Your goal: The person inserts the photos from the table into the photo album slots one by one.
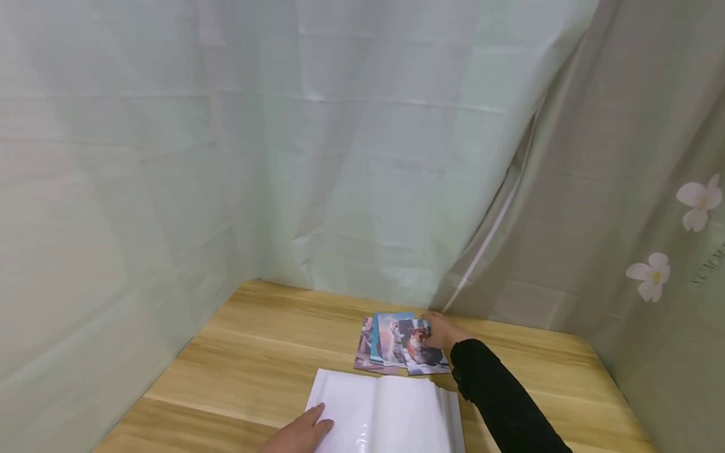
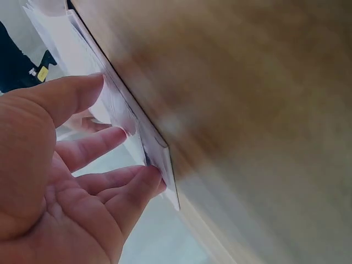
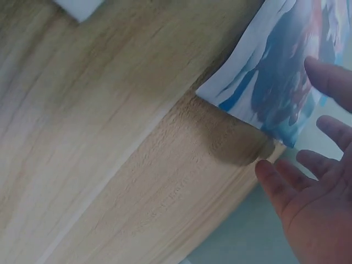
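An open white album (image 1: 403, 412) with blank-looking pages lies at the near edge of the head view. My left hand (image 1: 300, 434) rests on its left page, thumb and fingers spread; in the left wrist view the fingertips meet the album's edge (image 2: 140, 115). Beyond the album, several picture cards lie fanned and overlapping. My right hand (image 1: 443, 331) is at the rightmost card (image 1: 418, 362), which shows a reddish-brown and dark animal. In the right wrist view its thumb (image 3: 330, 82) is over the card's face, while the other fingers are spread beside the card's edge.
Left of that card lie a pale pink card (image 1: 389, 336), a blue-edged card (image 1: 376, 346) and a purplish card (image 1: 362, 358). The wooden table (image 1: 272, 352) is bounded by hanging pale curtains (image 1: 362, 189) behind and at both sides.
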Tool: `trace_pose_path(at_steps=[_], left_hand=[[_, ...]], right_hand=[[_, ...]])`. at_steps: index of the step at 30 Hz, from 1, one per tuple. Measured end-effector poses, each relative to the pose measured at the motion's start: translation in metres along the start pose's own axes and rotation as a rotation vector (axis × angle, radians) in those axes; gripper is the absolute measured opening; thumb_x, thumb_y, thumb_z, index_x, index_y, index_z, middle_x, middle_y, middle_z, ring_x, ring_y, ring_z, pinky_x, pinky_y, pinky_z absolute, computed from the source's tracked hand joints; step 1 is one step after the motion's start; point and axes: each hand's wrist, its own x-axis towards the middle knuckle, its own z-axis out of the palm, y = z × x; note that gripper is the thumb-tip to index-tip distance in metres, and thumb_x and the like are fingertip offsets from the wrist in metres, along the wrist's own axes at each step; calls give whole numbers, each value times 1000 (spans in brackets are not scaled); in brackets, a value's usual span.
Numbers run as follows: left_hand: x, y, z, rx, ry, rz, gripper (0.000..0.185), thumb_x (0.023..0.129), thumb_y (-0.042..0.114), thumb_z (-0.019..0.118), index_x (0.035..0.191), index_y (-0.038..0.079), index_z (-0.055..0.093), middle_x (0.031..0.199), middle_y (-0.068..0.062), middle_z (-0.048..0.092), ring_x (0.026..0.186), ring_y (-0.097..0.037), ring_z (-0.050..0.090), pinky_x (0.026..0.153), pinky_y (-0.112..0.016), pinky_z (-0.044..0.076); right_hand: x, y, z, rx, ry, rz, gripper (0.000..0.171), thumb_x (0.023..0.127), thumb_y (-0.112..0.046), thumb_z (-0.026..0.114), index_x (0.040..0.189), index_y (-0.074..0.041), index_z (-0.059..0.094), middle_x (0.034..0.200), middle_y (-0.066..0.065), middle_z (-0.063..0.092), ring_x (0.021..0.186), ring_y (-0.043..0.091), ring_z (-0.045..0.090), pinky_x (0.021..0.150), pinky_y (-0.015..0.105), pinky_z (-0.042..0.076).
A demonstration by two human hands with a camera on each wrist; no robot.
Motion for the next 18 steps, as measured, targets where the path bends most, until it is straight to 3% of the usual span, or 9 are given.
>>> trace_pose_path(at_steps=[6, 12, 18], left_hand=[[-1, 4, -3, 8, -6, -13, 78, 86, 63, 66, 124, -4, 63, 133, -34, 54, 120, -51, 54, 98, -56, 48], [3, 3, -5, 2, -40, -16, 73, 88, 58, 66, 123, -6, 63, 132, -36, 54, 120, -54, 54, 98, -56, 48], [5, 2, -4, -2, -48, -6, 69, 90, 54, 67, 121, -7, 63, 130, -37, 54, 118, -55, 54, 97, -56, 49]], right_hand=[[-2, -1, -3, 67, -61, 40, 79, 80, -5, 78, 149, 2, 41, 155, 30, 30, 142, 46, 29, 112, 57, 32], [-2, -1, -3, 75, -95, 27, 82, 81, -8, 83, 149, 3, 39, 151, 25, 40, 139, 43, 37, 111, 56, 35], [2, 0, -4, 38, -94, 5, 86, 77, -7, 85, 149, 3, 40, 149, 27, 43, 139, 44, 36, 111, 56, 33]])
